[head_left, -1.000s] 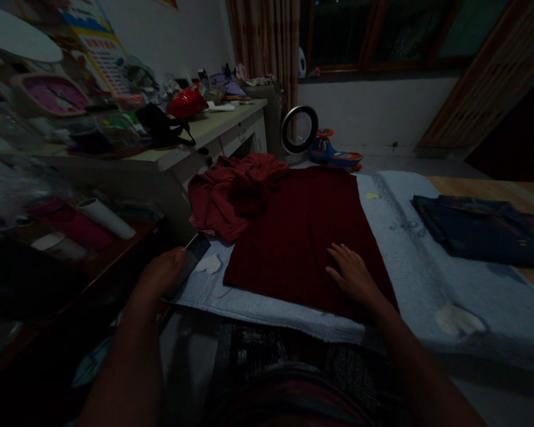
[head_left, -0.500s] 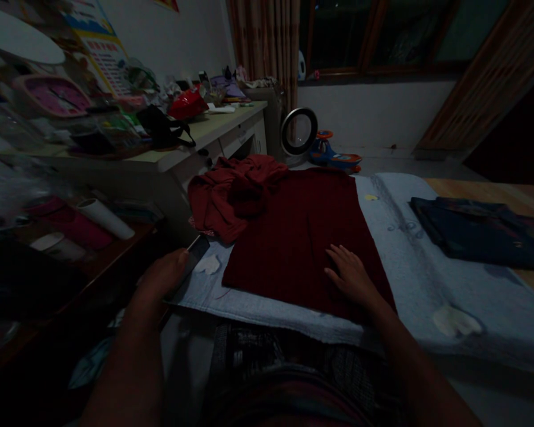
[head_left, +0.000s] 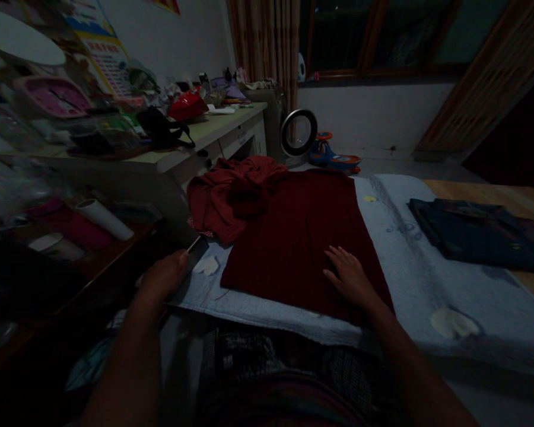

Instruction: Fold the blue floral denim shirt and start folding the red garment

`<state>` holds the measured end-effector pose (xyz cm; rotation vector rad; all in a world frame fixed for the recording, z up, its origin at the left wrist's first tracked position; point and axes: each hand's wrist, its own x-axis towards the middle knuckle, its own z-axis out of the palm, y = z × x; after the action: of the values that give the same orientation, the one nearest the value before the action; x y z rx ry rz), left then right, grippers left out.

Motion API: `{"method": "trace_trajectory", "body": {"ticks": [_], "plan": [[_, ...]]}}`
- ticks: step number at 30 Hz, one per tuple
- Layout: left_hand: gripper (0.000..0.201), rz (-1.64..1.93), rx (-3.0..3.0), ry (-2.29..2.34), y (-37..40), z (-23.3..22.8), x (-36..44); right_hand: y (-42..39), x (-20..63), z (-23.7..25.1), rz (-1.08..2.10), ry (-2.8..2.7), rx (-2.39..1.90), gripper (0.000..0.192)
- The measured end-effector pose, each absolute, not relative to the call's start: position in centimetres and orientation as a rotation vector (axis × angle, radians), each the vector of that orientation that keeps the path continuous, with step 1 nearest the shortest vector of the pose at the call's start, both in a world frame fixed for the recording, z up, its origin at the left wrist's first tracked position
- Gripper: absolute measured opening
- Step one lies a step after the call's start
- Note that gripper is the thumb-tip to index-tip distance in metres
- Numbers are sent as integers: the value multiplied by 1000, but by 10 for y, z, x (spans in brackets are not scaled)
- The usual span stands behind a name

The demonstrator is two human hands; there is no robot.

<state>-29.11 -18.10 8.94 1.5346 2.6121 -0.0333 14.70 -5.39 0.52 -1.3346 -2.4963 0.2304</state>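
A dark red garment point(head_left: 293, 237) lies spread flat on a pale blue towel point(head_left: 409, 261) that covers the table. Its upper left part is bunched into a heap point(head_left: 231, 193). My right hand point(head_left: 349, 277) rests flat on the garment's lower right area, fingers apart. My left hand point(head_left: 162, 279) sits at the towel's left edge and is closed around a dark flat phone point(head_left: 194, 254) that sticks out past the thumb.
A folded dark blue garment point(head_left: 480, 234) lies on the right of the table. A cluttered desk point(head_left: 169, 154) with a black bag and red object stands at the left, a low shelf point(head_left: 93, 249) with a white roll beside it. A round fan point(head_left: 299, 131) and toy car stand on the floor.
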Motion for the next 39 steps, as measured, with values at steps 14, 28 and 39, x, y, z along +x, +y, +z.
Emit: {"method": "trace_trajectory", "body": {"ticks": [14, 28, 39], "plan": [[42, -244, 1580, 2907, -187, 60, -221, -57, 146, 12, 304, -2488, -1374, 53], [40, -191, 1722, 3032, -181, 39, -219, -56, 147, 8, 344, -2481, -1385, 54], [37, 616, 2320, 2423, -120, 72, -128, -60, 146, 13, 352, -2469, -1379, 50]]}}
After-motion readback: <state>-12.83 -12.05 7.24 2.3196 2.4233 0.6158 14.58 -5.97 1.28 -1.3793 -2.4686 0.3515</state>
